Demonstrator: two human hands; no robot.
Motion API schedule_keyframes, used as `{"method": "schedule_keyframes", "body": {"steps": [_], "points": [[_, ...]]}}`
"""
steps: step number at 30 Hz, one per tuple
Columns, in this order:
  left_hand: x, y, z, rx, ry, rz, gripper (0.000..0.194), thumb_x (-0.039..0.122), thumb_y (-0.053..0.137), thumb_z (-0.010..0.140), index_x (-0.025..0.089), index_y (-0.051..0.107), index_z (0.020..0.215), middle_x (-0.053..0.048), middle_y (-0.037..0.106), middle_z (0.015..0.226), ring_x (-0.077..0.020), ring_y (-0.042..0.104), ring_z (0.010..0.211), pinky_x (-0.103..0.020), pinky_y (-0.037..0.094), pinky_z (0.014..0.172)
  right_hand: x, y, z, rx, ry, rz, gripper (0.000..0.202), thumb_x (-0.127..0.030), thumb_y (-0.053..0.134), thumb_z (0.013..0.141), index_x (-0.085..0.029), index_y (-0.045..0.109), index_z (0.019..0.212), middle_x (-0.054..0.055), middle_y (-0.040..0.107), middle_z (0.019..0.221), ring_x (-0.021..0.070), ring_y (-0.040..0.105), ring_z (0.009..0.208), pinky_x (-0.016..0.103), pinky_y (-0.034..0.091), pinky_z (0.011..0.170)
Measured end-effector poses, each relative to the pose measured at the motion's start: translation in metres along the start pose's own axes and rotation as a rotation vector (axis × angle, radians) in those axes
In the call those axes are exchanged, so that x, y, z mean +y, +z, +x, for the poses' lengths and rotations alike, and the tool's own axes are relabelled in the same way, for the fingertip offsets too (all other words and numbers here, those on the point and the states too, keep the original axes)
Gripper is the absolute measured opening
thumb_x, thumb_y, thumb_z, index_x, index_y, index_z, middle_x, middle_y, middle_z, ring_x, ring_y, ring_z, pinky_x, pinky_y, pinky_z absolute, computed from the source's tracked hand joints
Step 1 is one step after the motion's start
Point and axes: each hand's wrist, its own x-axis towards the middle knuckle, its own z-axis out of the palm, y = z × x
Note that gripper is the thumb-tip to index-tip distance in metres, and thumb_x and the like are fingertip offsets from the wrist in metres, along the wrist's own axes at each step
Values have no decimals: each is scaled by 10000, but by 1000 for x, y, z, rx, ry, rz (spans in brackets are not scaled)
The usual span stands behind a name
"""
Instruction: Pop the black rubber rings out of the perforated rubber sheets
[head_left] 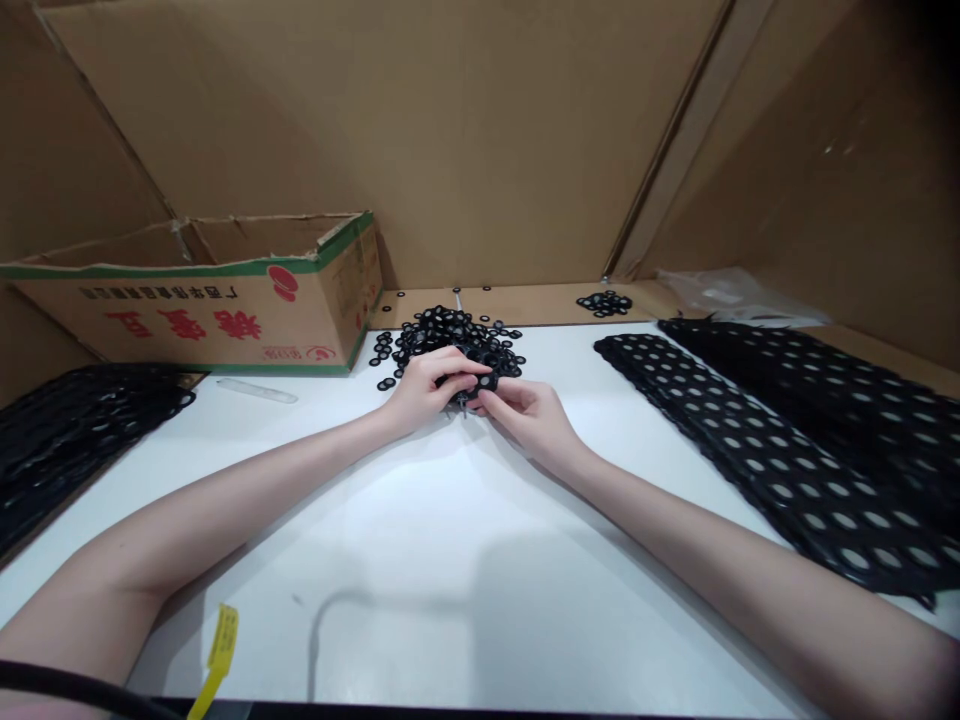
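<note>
My left hand [435,385] and my right hand [531,412] meet near the middle of the table, at the front of a heap of small black rings [442,328]. Between the pinched fingers and thumbs of both hands is a black ring piece [486,382] with a round opening. Whether it is one loose ring or part of a small holed strip, I cannot tell. Just below the fingertips a small thin metal-looking pin [463,406] shows. My fingers hide part of the heap and of the held piece.
Black sheets with rows of round holes [780,470] lie at the right, and more black sheeting [67,440] at the left. An open cardboard box [225,320] stands back left, near a clear stick [257,390]. A small ring pile [604,303] and clear plastic bag [739,295] lie behind.
</note>
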Motion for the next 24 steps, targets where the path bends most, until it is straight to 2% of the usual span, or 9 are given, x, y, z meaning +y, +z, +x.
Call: {"method": "schedule_keyframes", "body": {"steps": [6, 13, 16, 19, 21, 22, 24], "points": [[-1, 1, 0, -26, 43, -8, 183, 306, 628, 850, 162, 711, 927, -65, 603, 902, -176, 579, 858, -288, 462, 777, -6, -1, -3, -32, 3, -61, 370, -466, 596, 789, -141, 631, 616, 38, 683, 675, 178, 614, 676, 237, 438, 569], [3, 8, 3, 4, 94, 45, 239, 206, 500, 905, 136, 654, 736, -51, 574, 795, -152, 551, 751, -267, 439, 687, -9, 0, -3, -51, 1, -68, 318, -379, 566, 805, -134, 672, 632, 32, 664, 630, 169, 595, 654, 242, 407, 576], [3, 2, 9, 90, 69, 97, 254, 173, 477, 899, 143, 620, 691, -45, 573, 767, -153, 545, 744, -266, 430, 686, -11, 0, -4, -62, -3, -74, 311, -373, 553, 816, -135, 699, 680, 46, 692, 672, 175, 604, 666, 253, 417, 596], [-7, -15, 18, 289, -30, 104, 261, 194, 471, 904, 152, 598, 680, -35, 580, 735, -150, 541, 724, -264, 424, 686, -13, 1, -6, -70, -4, -86, 321, -379, 556, 818, -135, 712, 680, 51, 696, 669, 178, 602, 659, 257, 412, 582], [-16, -28, 24, 438, -113, 89, 279, 234, 453, 919, 154, 575, 681, -17, 550, 673, -135, 512, 637, -252, 406, 621, -14, 1, -6, -81, -4, -106, 324, -374, 557, 818, -135, 712, 662, 53, 696, 658, 183, 602, 662, 259, 409, 574], [-21, -34, 25, 465, -131, 94, 269, 245, 457, 918, 154, 579, 696, -13, 550, 672, -132, 513, 630, -248, 407, 617, -14, 2, -6, -82, -1, -107, 323, -373, 557, 819, -136, 712, 663, 56, 701, 667, 186, 607, 669, 262, 415, 578], [-31, -41, 26, 445, -153, 124, 204, 237, 485, 899, 153, 620, 771, -21, 598, 740, -131, 539, 648, -247, 425, 633, -12, 2, -5, -60, 8, -71, 310, -377, 557, 822, -141, 709, 690, 66, 722, 716, 192, 626, 692, 270, 441, 608]]}}
